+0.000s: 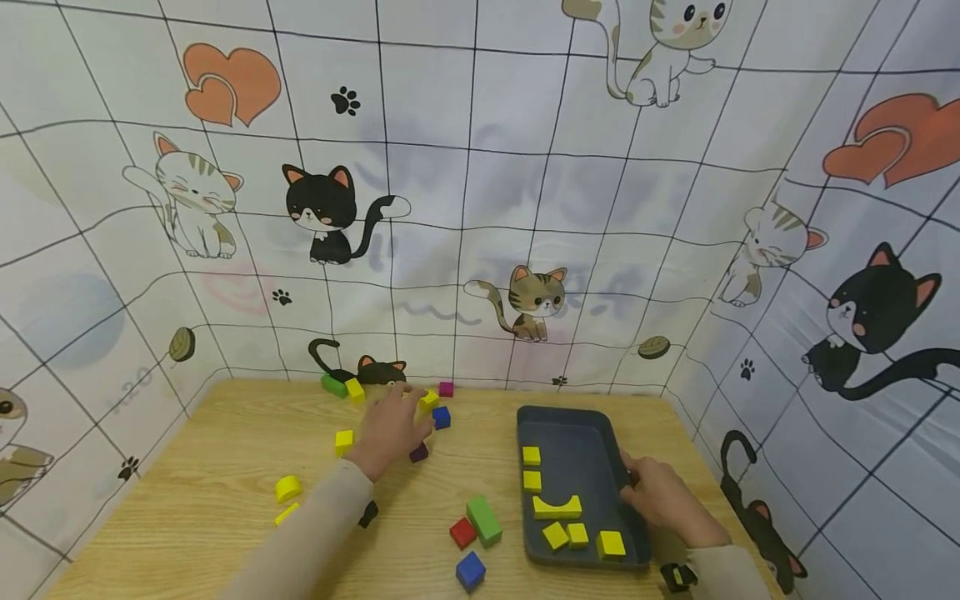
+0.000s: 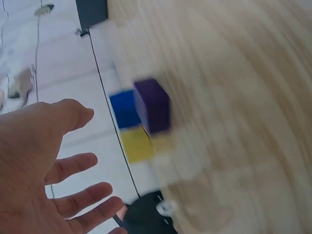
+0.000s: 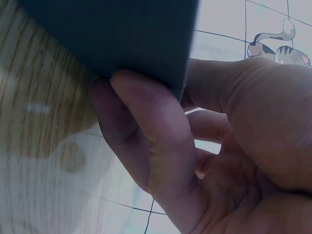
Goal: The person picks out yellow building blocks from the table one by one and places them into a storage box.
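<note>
My left hand (image 1: 405,410) is open above the far middle of the wooden table (image 1: 225,467), its fingertips just short of a yellow block (image 1: 428,401). A blue block (image 1: 442,417) and a purple block (image 1: 418,452) lie right beside it. The left wrist view shows the spread fingers (image 2: 73,165) holding nothing, with the purple block (image 2: 152,105), blue block (image 2: 124,108) and yellow block (image 2: 136,144) close by. My right hand (image 1: 639,483) grips the right rim of a dark tray (image 1: 581,429) holding several yellow pieces (image 1: 557,506). The fingers (image 3: 156,141) curl under the tray (image 3: 122,34).
A green block (image 1: 334,385), a yellow one (image 1: 355,390) and a magenta one (image 1: 446,388) lie along the back wall. Loose yellow pieces (image 1: 287,487) sit at the left. Red (image 1: 462,532), green (image 1: 484,520) and blue (image 1: 470,571) blocks lie near the front. Cat-print cloth walls the table in.
</note>
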Action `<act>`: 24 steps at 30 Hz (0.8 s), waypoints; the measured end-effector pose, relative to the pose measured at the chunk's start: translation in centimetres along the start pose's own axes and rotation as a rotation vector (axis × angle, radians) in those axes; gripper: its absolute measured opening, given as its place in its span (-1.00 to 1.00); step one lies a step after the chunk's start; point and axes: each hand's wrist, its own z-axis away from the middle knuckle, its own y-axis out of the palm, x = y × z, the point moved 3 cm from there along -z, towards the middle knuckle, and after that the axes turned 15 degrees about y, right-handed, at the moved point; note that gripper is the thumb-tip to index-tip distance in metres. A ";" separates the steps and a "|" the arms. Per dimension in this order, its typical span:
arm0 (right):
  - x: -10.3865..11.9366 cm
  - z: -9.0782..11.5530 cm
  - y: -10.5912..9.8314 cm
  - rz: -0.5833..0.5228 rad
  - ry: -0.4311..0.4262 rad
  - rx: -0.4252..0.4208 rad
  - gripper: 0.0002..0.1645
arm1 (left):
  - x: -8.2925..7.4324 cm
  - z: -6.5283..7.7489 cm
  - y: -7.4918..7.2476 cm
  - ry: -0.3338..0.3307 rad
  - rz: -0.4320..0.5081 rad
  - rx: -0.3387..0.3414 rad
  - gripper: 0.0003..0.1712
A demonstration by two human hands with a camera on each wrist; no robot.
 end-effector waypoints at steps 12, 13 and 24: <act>-0.2 -0.2 0.0 0.010 0.005 -0.010 -0.13 | 5.0 2.1 -0.9 -0.171 -0.021 0.020 -0.24; -0.2 -0.2 0.0 0.010 0.004 -0.008 -0.13 | 5.3 2.2 -0.9 -0.178 -0.018 0.027 -0.23; -0.1 -0.3 -0.1 0.001 0.014 0.012 -0.14 | 6.5 2.6 -0.9 -0.209 -0.008 0.098 -0.24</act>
